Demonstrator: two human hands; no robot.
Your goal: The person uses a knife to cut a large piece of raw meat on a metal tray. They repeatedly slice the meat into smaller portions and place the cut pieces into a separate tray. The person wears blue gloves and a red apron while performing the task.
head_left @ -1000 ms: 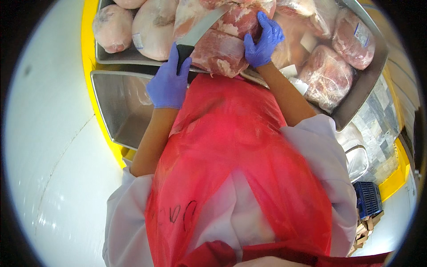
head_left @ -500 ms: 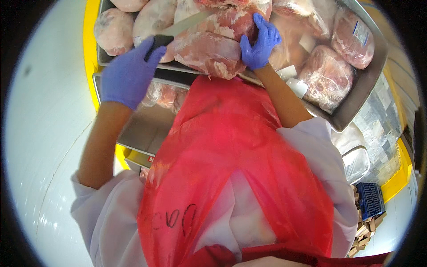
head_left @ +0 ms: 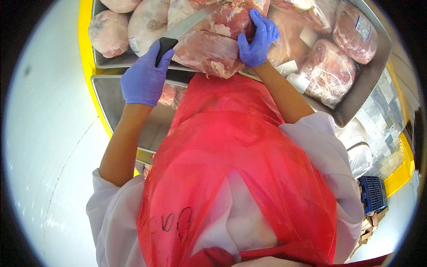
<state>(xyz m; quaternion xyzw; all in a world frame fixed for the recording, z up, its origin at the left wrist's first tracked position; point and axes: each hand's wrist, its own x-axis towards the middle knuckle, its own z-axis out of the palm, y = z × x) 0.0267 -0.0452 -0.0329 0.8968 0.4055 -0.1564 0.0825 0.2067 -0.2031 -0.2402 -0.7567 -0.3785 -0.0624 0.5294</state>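
I can't make out where the curved butcher's knife (head_left: 191,23) ends: its tip lies over the raw meat (head_left: 207,52) ahead of both hands, and whether it has entered the flesh is unclear. The top picture edge crops the meat's far side, and I can't tell if it is one piece or two. The left hand (head_left: 144,80) grips the knife's black handle, fingers hiding part of it. The right hand (head_left: 259,42) rests spread against the meat's right side, thumb apart from fingers; how hard it presses doesn't show. Between the hands, the meat is pinkish to deep red, streaked with pale fat. Right of the right hand, a film-wrapped cut (head_left: 330,73) sits in a metal tub (head_left: 371,86).
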